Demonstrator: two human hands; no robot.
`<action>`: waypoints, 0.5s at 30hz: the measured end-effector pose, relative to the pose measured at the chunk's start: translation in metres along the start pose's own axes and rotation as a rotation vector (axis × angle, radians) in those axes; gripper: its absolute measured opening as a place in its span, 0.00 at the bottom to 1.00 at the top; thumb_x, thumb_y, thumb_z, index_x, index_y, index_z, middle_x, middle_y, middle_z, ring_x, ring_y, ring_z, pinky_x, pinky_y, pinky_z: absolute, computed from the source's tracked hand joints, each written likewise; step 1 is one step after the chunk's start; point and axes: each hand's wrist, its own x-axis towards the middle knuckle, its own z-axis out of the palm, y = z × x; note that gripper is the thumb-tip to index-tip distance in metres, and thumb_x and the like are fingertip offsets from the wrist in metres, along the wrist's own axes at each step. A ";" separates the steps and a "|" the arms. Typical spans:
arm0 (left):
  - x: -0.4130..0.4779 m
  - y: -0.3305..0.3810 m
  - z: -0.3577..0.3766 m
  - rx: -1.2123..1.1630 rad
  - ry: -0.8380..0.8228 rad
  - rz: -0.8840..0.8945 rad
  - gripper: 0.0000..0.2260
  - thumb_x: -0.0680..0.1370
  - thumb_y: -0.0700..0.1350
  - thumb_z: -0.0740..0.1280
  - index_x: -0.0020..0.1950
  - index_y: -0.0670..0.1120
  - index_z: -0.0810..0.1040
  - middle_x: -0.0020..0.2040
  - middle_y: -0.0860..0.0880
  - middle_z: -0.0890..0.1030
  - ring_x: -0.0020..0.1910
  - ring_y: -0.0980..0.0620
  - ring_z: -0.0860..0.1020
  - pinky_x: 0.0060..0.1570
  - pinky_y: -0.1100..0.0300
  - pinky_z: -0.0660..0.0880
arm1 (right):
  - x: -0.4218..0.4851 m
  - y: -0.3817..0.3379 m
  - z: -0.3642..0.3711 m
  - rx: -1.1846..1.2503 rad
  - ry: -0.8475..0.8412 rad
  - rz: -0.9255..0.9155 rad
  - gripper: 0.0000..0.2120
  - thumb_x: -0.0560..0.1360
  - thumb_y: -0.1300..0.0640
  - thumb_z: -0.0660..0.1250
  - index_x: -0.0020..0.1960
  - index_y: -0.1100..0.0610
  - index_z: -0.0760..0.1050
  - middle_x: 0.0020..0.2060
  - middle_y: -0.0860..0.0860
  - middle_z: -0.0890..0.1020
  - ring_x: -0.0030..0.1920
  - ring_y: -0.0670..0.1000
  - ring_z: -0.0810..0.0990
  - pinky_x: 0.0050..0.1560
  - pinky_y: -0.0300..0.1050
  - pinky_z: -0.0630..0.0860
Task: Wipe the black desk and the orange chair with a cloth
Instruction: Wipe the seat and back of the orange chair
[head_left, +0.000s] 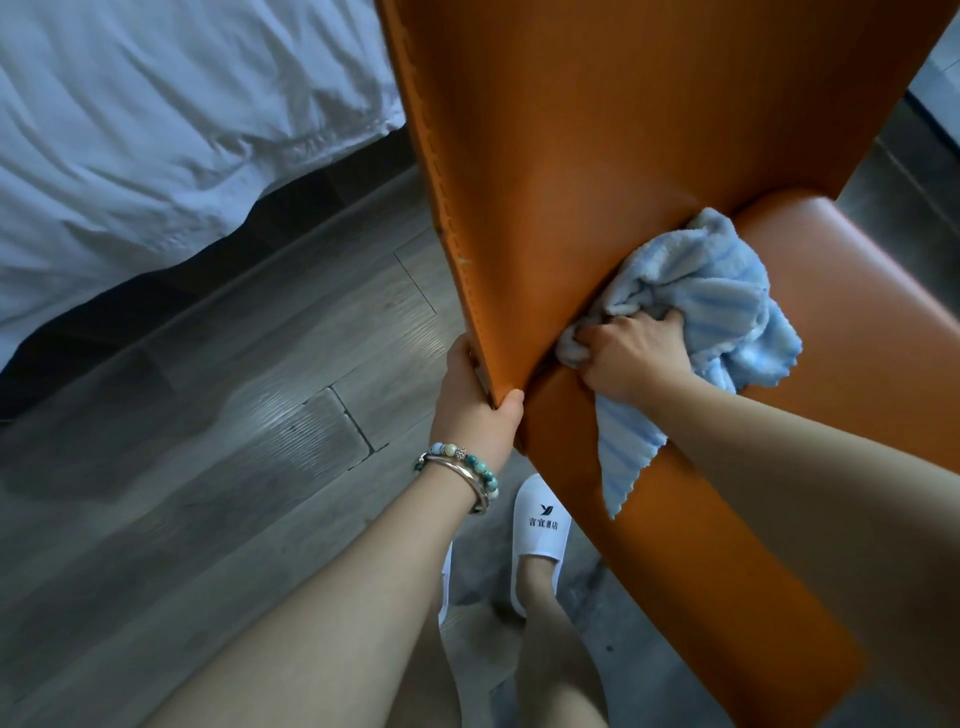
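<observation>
A fluffy cloth (711, 291) is bunched into the crease of the orange chair (597, 130).

The chair is smooth, leather-like, with a stitched seam down the backrest's edge and a rounded, padded seat. The right hand (631, 358) has its fingers curled into the pale blue, striped, terry-textured cloth and presses it where the chair's seat meets the backrest; a loose scalloped corner drapes over the seat's front. The left hand (478, 410) grips the backrest's lower corner, thumb on the front face, fingers wrapped behind. Beaded and metal bracelets (467, 473) circle that wrist. Below the chair stands a white slipper (540, 540) on grey wood-grain floor (208, 415); left of the chair lies rumpled white bedding (130, 130).
</observation>
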 end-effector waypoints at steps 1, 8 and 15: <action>0.000 0.000 0.000 0.003 -0.006 0.004 0.24 0.76 0.42 0.66 0.69 0.49 0.61 0.50 0.51 0.76 0.32 0.62 0.70 0.24 0.74 0.64 | -0.002 0.009 0.000 0.040 0.017 0.068 0.13 0.74 0.52 0.58 0.56 0.46 0.75 0.53 0.51 0.79 0.57 0.57 0.75 0.56 0.55 0.63; 0.001 -0.005 0.001 0.003 -0.003 0.036 0.23 0.75 0.42 0.66 0.69 0.48 0.63 0.57 0.48 0.76 0.35 0.60 0.72 0.29 0.70 0.66 | 0.006 0.061 -0.011 0.200 -0.041 0.294 0.11 0.73 0.52 0.60 0.55 0.49 0.67 0.56 0.58 0.77 0.56 0.61 0.76 0.50 0.54 0.70; 0.004 -0.003 -0.001 0.052 -0.029 0.007 0.20 0.75 0.42 0.66 0.66 0.45 0.66 0.50 0.48 0.78 0.32 0.61 0.72 0.23 0.74 0.67 | 0.041 0.043 -0.033 -0.079 -0.230 0.138 0.17 0.75 0.54 0.60 0.64 0.51 0.69 0.64 0.56 0.73 0.61 0.58 0.74 0.52 0.48 0.74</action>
